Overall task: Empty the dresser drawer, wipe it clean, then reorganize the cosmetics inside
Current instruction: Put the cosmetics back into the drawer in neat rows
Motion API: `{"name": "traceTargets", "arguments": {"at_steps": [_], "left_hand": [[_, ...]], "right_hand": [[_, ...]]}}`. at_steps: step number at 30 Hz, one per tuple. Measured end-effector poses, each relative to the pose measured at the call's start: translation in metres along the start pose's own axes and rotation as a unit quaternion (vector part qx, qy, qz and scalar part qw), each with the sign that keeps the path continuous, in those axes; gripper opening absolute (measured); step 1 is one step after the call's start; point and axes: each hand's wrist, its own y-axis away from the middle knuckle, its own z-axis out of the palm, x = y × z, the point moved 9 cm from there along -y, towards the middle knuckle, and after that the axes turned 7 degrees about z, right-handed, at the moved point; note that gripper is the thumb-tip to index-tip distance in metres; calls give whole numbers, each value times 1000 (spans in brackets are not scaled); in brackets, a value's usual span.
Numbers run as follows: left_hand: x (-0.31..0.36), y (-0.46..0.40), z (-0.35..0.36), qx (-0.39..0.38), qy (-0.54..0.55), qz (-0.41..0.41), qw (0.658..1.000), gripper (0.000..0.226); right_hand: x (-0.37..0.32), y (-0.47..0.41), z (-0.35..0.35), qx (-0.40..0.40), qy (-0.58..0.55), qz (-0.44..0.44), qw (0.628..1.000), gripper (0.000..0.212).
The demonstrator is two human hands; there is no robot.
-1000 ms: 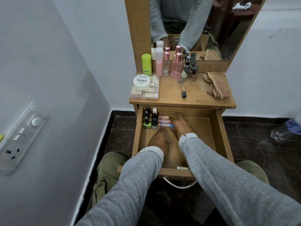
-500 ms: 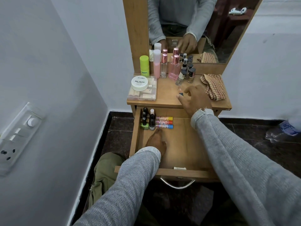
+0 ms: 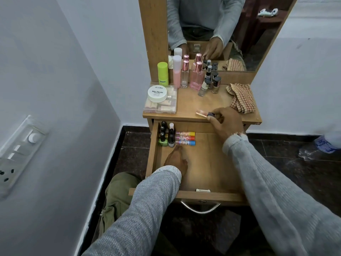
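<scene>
Three glossy tubes (image 3: pixel 185 138), wooden drawer (image 3: pixel 206 163)

Red-and-cream checked cloth (image 3: pixel 241 97); lime-green bottle (image 3: pixel 163 73); pink perfume bottle (image 3: pixel 197 76) with rose-gold cap; white jar (image 3: pixel 157 93) with black lettering; tubes (image 3: pixel 185 138) capped yellow, orange, blue; grey knit sleeves (image 3: pixel 276 191); tan wood drawer (image 3: pixel 206 163); olive trousers (image 3: pixel 118 193).

You sat facing a wooden desk (image 3: pixel 188 104) set into a corner of pale, white-painted walls (image 3: pixel 73 61). A mirror (image 3: pixel 230 24) in a wooden frame rose from its back edge. On the wall to your left was a white switch panel (image 3: pixel 20 146) with a dial and sockets. The floor (image 3: pixel 295 174) was dark speckled stone, with a black skirting (image 3: pixel 108 163) along the base of the walls. The light was soft and even.
</scene>
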Motion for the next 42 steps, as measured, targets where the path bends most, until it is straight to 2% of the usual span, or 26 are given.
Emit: {"name": "traceTargets", "arguments": {"at_steps": [3, 8, 11, 16, 22, 29, 32, 36, 38, 40, 42], "left_hand": [[1, 0, 0, 2, -3, 5, 1000, 49], [3, 2, -2, 9, -1, 11, 1000, 49], [4, 3, -3, 8, -5, 15, 1000, 47], [6, 2, -2, 1, -11, 19, 1000, 52], [4, 3, -3, 10, 6, 7, 1000, 52], [4, 4, -6, 19, 10, 0, 1000, 49], [4, 5, -6, 22, 18, -5, 1000, 50], [4, 6, -7, 24, 14, -8, 1000, 49], [4, 6, -7, 25, 15, -8, 1000, 48], [4, 7, -7, 24, 14, -8, 1000, 47], [5, 7, -7, 22, 13, -8, 1000, 46]], "right_hand": [[5, 35, 4, -63, -33, -17, 997, 21], [28, 65, 65, -239, 55, 34, 969, 16], [28, 69, 91, -282, 76, 65, 954, 12], [24, 64, 100, -268, 61, 124, 953, 20], [25, 61, 100, -226, 29, 149, 962, 23], [26, 63, 99, -208, 14, 174, 962, 18], [26, 65, 98, -213, 6, 201, 956, 23], [22, 64, 101, -244, 73, 156, 954, 36], [20, 62, 102, -230, 82, 127, 961, 24], [17, 65, 97, -200, 53, 150, 967, 5], [18, 67, 93, -185, 27, 182, 965, 4]]}}
